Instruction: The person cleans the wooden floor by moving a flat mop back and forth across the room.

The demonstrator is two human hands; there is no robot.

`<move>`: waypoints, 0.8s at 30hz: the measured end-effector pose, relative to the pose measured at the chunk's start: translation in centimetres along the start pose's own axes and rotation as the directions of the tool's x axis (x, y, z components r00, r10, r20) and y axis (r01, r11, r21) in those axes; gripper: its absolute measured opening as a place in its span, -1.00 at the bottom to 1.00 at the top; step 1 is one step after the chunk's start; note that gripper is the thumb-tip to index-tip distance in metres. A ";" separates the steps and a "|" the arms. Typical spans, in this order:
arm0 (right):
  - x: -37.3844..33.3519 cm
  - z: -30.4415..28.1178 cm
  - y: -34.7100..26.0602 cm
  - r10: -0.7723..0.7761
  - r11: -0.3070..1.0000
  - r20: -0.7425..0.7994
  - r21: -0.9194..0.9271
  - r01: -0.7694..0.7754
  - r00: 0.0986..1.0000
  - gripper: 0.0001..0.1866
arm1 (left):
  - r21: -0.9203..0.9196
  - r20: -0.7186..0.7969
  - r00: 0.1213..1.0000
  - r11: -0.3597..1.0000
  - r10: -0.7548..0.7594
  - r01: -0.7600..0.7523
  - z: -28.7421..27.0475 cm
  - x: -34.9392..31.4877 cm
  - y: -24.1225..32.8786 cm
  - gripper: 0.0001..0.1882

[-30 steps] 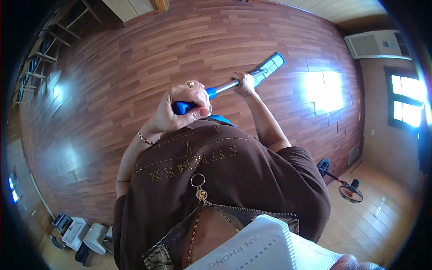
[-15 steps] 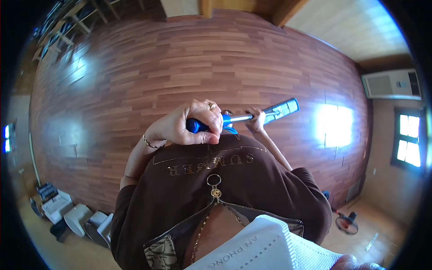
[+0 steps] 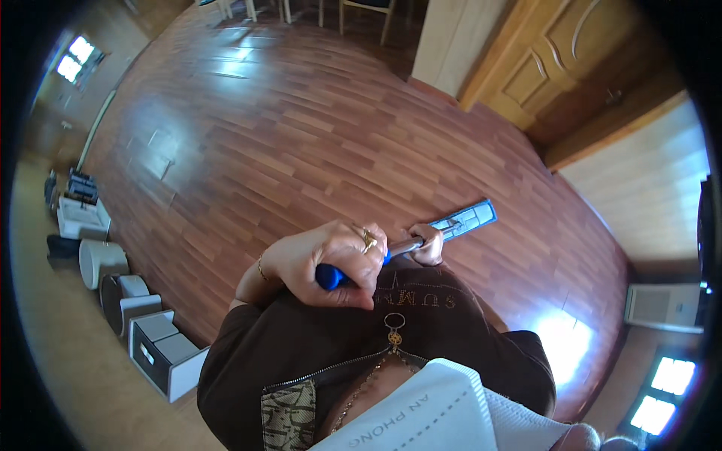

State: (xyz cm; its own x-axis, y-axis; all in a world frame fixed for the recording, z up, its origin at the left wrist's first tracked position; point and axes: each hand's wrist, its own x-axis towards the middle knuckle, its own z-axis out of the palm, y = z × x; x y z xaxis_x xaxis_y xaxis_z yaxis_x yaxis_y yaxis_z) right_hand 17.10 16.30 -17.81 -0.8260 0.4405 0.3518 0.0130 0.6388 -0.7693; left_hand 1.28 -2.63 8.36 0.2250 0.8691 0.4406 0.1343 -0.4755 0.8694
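Observation:
A flat mop slants across in front of my chest, its grip end near me and its head down by the floor to the right. My left hand (image 3: 342, 259) wraps round the blue grip of the mop handle (image 3: 331, 277). Farther along, my right hand (image 3: 426, 244) is closed round the metal pole. Just beyond that hand is the mop head (image 3: 471, 219), a light blue-grey rectangular plate with a blue edge. Whether its pad touches the floor is hard to tell.
Wood-plank floor (image 3: 301, 143) spreads ahead. Along the left wall stand white boxes (image 3: 169, 353), a white bin (image 3: 103, 263) and a dark-topped round bin (image 3: 120, 301). Chairs (image 3: 366, 15) are at the far side. A wooden door (image 3: 541, 68) is far right; a white air conditioner (image 3: 662, 307) is at right.
My view has turned left, and the room has swung round; the door has come into sight. Both hands keep their hold on the mop, whose head now shows more of its flat top.

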 end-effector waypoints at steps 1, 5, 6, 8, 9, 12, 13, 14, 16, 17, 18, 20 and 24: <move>0.6 0.6 0.0 -0.028 1.000 0.008 0.014 0.028 1.000 -0.69 | 0.025 -0.018 1.000 1.000 0.002 -0.002 0.4 -0.3 0.2 -0.87; 4.1 3.5 1.4 -0.151 0.984 0.095 0.114 0.140 0.984 -0.69 | 0.216 -0.106 0.994 0.976 0.020 0.004 1.8 -1.0 1.4 -0.88; 5.0 4.5 2.1 -0.177 0.976 0.109 0.148 0.160 0.978 -0.69 | 0.276 -0.110 0.994 0.960 -0.017 0.047 1.9 -1.1 1.4 -0.89; 7.4 5.5 0.3 -0.199 0.960 0.113 0.225 0.170 0.974 -0.70 | 0.360 -0.132 0.990 0.927 -0.056 0.100 2.1 -1.3 1.6 -0.90; 8.2 6.9 1.7 -0.254 0.951 0.129 0.212 0.223 0.959 -0.78 | 0.415 -0.190 0.978 0.896 -0.082 0.156 2.1 -1.3 1.4 -0.90; 12.0 8.9 2.7 -0.320 0.940 0.067 0.142 0.309 0.945 -0.63 | 0.540 -0.340 0.938 0.801 -0.073 0.258 1.5 -0.2 -0.3 -0.89; 13.0 9.4 2.2 -0.214 0.975 0.074 0.077 0.208 0.974 -0.56 | 0.584 -0.374 0.926 0.765 -0.041 0.270 1.0 0.0 -1.5 -0.89; 13.8 9.6 1.2 -0.106 0.994 0.073 0.010 0.105 0.992 -0.50 | 0.616 -0.411 0.909 0.712 -0.074 0.336 0.7 0.2 -2.3 -0.88; 14.6 9.4 0.7 -0.170 0.979 0.097 0.132 0.156 0.981 -0.36 | 0.599 -0.476 0.874 0.691 -0.099 0.404 0.0 0.4 -6.1 -0.87; 14.7 9.8 0.5 -0.238 0.958 0.037 0.171 0.228 0.971 -0.37 | 0.613 -0.470 0.882 0.703 -0.042 0.361 -0.5 1.5 -6.5 -0.87; 14.9 9.5 0.6 -0.455 0.806 -0.100 0.377 0.457 0.885 -0.42 | 0.624 -0.489 0.872 0.688 -0.025 0.370 -1.3 1.8 -8.3 -0.88; 14.4 8.7 -0.9 -0.357 0.832 -0.110 0.414 0.370 0.927 -0.56 | 0.594 -0.534 0.845 0.701 -0.024 0.395 -2.7 1.5 -13.1 -0.87; 16.4 4.8 -3.5 -0.337 0.931 -0.201 0.075 0.357 0.920 -0.61 | 0.753 -0.592 0.802 0.408 0.079 0.516 -4.6 2.3 -17.0 -0.50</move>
State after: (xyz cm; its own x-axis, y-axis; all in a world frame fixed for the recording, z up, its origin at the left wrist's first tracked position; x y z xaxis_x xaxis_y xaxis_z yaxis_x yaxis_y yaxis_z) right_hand 0.80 18.26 -11.87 -0.6511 0.3167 0.6897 -0.3253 0.7046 -0.6306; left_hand -4.90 8.06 -4.34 -0.3802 0.7402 0.5546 0.8978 0.1513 0.4135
